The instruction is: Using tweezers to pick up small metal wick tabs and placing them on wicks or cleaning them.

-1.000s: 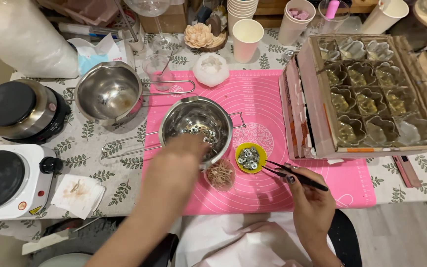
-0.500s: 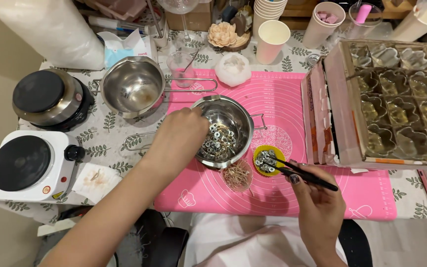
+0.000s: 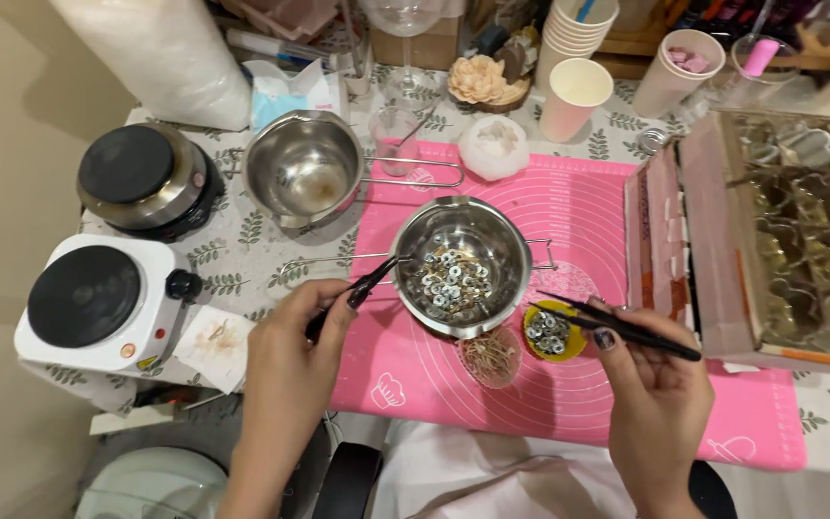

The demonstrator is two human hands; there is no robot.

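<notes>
Pink mat (image 3: pixel 617 221) covers the middle of the table, and a shiny metal bowl (image 3: pixel 460 264) full of little round metal bits sits on it. Half a second ago the left hand (image 3: pixel 290 375) was reaching over the bowl and hiding part of it. Now that hand has pulled back to the bowl's left side, and its fingers are pinched around black tweezers (image 3: pixel 353 296) whose tips point in at the bowl's rim. The right hand (image 3: pixel 655 394) has hardly moved — its fingers grip a second pair of black tweezers (image 3: pixel 617 327), with the tips over a small yellow cup (image 3: pixel 551 333) of the same metal bits, just right of the bowl. A small clear cup (image 3: pixel 490 356) of thin sticks stands just below the bowl, beside the yellow cup.

At the right edge is an open cardboard box (image 3: pixel 694 240) — brownish with a pink inner flap — holding rows of clear glass jars. At the far side are a stack of white paper cups (image 3: pixel 573 29) and one pale pink paper cup (image 3: pixel 576 96). A big white bag (image 3: pixel 160 58) lies at the far left corner. A white hot plate (image 3: pixel 98 303) has a small round red mark on its front.
</notes>
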